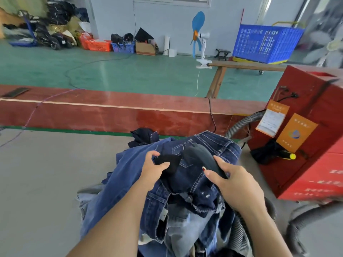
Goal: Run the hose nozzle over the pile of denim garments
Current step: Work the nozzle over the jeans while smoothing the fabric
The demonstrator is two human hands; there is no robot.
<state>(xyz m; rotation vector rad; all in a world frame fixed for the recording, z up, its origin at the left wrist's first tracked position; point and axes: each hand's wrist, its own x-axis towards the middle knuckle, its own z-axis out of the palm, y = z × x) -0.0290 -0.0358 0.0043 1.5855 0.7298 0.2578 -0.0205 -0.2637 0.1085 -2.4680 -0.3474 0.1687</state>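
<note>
At frame centre our right hand (pixel 235 180) grips the black plastic hose nozzle (pixel 201 157), its handle hidden; our left hand (pixel 154 168) pinches black cloth (pixel 168 163) on the blue denim pile (pixel 185 201).

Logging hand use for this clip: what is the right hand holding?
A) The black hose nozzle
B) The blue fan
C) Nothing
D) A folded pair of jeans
A: the right hand grips the black hose nozzle above the denim pile.

Black hose nozzle (pixel 199 158) lay tilted across dark blue jeans atop the pile of denim garments (pixel 178 191), tip pointing away. Ribbed grey hose (pixel 239 232) trailed down the pile's right side. Mixed dark and faded denim, heaped, rumpled.
</note>
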